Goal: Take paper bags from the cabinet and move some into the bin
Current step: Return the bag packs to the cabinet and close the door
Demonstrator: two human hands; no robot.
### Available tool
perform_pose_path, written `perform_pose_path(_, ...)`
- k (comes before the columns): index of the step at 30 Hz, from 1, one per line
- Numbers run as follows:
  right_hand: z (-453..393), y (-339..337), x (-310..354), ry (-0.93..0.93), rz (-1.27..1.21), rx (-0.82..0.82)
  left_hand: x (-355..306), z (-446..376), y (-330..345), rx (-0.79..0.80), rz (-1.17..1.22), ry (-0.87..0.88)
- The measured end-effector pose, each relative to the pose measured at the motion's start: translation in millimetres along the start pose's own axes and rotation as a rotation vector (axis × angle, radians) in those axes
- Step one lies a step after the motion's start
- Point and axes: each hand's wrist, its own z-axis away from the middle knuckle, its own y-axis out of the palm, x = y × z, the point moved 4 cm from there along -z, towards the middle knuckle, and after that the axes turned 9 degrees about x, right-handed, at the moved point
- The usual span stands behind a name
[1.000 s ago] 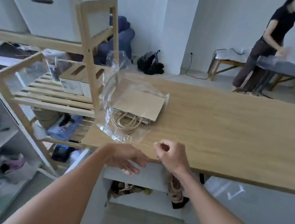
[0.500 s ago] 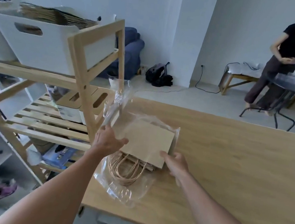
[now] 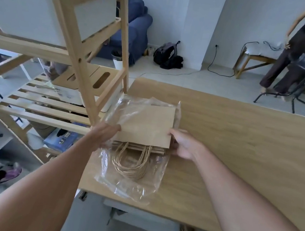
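A flat stack of brown paper bags with twine handles lies in a clear plastic wrapper at the left end of the wooden table. My left hand grips the stack's left edge through the wrapper. My right hand holds its right edge, thumb on top. A white bin with a handle cutout sits on the top level of the wooden shelf, with brown paper showing above its rim.
The wooden shelf stands directly left of the table, with boxes on its lower slats. A person stands at the far right by a round table and bench. A black backpack and blue sofa lie beyond.
Both hands have come up from the table's near edge to the wrapped stack and taken its two sides. The view has moved closer over the table.
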Motion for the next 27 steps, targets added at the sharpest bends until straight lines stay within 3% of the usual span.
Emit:
perform_pose_path(8, 74, 2, -69, -0.029, -0.056, -0.020, 53, 89, 15, 0.200, 0.295, -0.032)
perform_pose_path(14, 174, 18, -142, 0.020, -0.090, 0.021, 130, 171, 38, 0.343, 0.206, -0.036)
perform_pose_path(18, 240, 39, -208, 0.143, -0.036, 0.119, 201, 232, 50, 0.439, 0.139, -0.181)
perform_pose_path(22, 267, 56, -271, 0.187, -0.058, 0.117, 268, 268, 64, 0.441, 0.187, -0.249)
perform_pose_path(27, 245, 54, -323, 0.145, -0.037, -0.056, 315, 253, 94, 0.368, 0.223, -0.228)
